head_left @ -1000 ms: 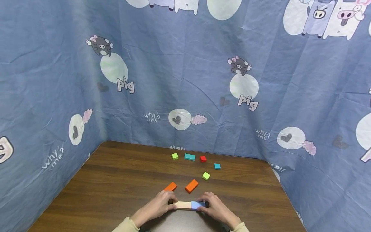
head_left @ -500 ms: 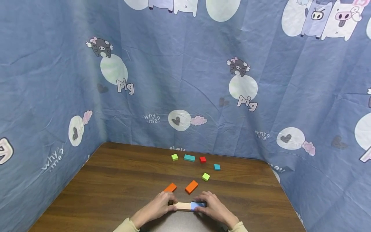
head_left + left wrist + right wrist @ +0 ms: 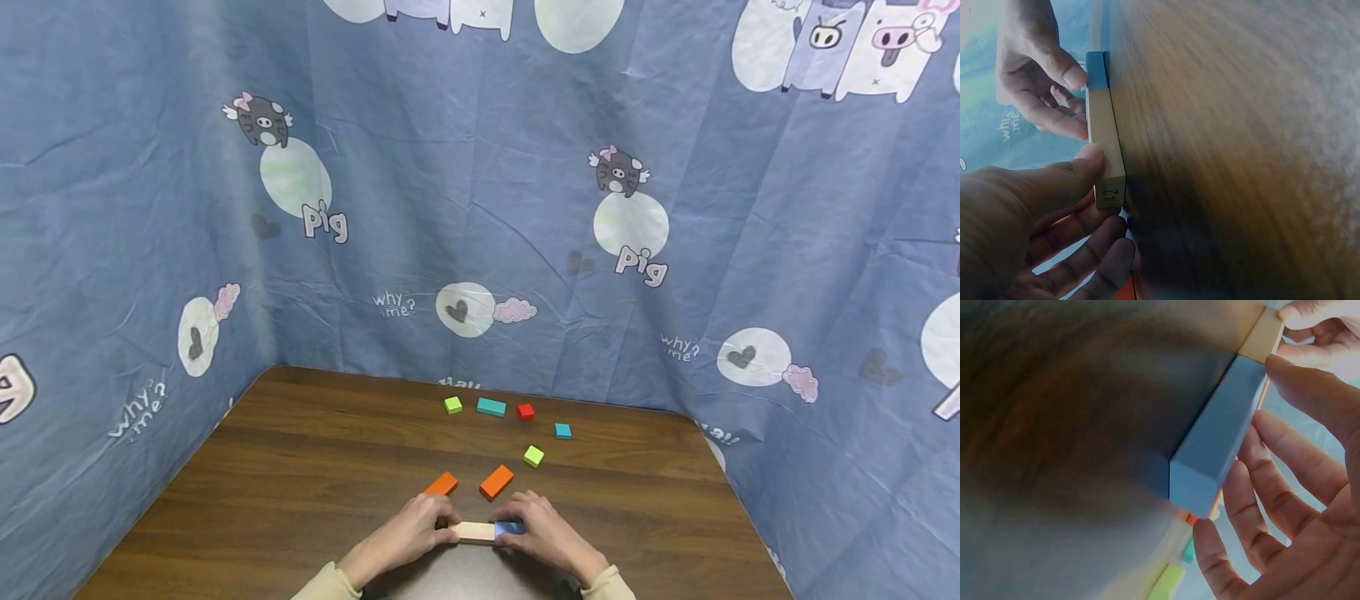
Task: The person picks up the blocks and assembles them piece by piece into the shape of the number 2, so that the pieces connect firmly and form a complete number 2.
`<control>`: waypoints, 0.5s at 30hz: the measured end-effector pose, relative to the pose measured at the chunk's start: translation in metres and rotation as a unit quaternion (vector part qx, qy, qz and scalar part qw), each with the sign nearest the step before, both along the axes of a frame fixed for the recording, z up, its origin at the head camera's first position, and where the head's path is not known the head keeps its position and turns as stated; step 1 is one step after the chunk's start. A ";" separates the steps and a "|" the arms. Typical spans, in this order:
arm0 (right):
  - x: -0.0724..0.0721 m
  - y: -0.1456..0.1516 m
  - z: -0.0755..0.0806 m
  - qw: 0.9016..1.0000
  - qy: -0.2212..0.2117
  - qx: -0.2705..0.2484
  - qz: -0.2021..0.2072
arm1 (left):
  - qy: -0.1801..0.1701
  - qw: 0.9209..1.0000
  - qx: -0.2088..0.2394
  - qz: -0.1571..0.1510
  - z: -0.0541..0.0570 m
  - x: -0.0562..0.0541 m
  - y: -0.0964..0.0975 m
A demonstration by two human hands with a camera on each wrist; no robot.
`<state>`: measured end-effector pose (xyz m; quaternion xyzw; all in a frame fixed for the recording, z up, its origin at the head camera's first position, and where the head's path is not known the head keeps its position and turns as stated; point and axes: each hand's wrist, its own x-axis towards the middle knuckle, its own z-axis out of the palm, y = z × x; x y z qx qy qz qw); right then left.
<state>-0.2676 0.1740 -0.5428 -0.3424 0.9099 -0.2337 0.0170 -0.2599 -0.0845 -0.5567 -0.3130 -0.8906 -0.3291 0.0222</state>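
Plain, pale cream sleeves stop short of the bare left hand and bare right hand.

My head cam looks forward-down at the surface; wrist cams (real close) share tan block, blue block.

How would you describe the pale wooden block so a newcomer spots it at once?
At the near side of the dark wood-grain table, find the left hand and right hand. Between them, the pale wooden block meets the blue rectangular block end to end. Unlike that neighbour and the orange blocks beyond, it is bare-wood coloured, and one end reads 42.
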 end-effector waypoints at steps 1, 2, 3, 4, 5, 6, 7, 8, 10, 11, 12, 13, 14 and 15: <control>0.000 -0.001 0.000 1.000 -0.003 0.003 0.000 | -0.003 1.000 0.000 0.000 0.000 0.000 0.000; 0.000 -0.002 0.000 1.000 -0.007 0.006 -0.001 | -0.006 1.000 0.000 -0.001 0.000 0.000 0.000; 0.000 -0.003 -0.001 1.000 -0.008 0.009 -0.001 | -0.008 1.000 0.000 -0.001 0.000 0.000 0.000; 0.000 -0.004 -0.001 1.000 -0.009 0.012 -0.001 | -0.010 1.000 0.000 -0.001 0.000 0.000 0.000; 0.000 -0.005 -0.001 1.000 -0.009 0.015 -0.001 | -0.013 1.000 0.000 0.000 0.000 0.001 0.000; 0.000 -0.006 -0.001 1.000 -0.007 0.016 -0.001 | -0.012 1.000 0.000 0.001 0.000 0.001 0.000; 0.000 -0.006 -0.002 1.000 -0.007 0.017 -0.001 | -0.011 1.000 0.000 0.002 0.000 0.001 0.000; 0.000 -0.007 -0.002 1.000 -0.005 0.017 -0.001 | -0.010 1.000 -0.001 0.002 0.000 0.000 0.000; 0.000 -0.007 -0.002 1.000 -0.002 0.015 0.000 | -0.004 1.000 -0.003 0.004 0.000 0.000 0.000; 0.000 -0.008 -0.002 1.000 -0.001 0.015 -0.001 | -0.003 1.000 -0.005 0.004 0.000 0.000 0.000; 0.000 -0.008 -0.003 1.000 0.001 0.014 -0.001 | -0.002 1.000 -0.007 0.003 0.001 0.000 0.000; 0.000 -0.008 -0.003 1.000 0.004 0.015 -0.002 | 0.000 1.000 -0.009 0.002 0.001 0.000 0.001; 0.000 -0.008 -0.003 1.000 0.007 0.015 -0.003 | -0.001 1.000 -0.013 0.001 0.002 0.000 0.001; 0.000 -0.008 -0.004 1.000 0.009 0.016 -0.004 | -0.002 1.000 -0.017 0.001 0.003 -0.001 0.001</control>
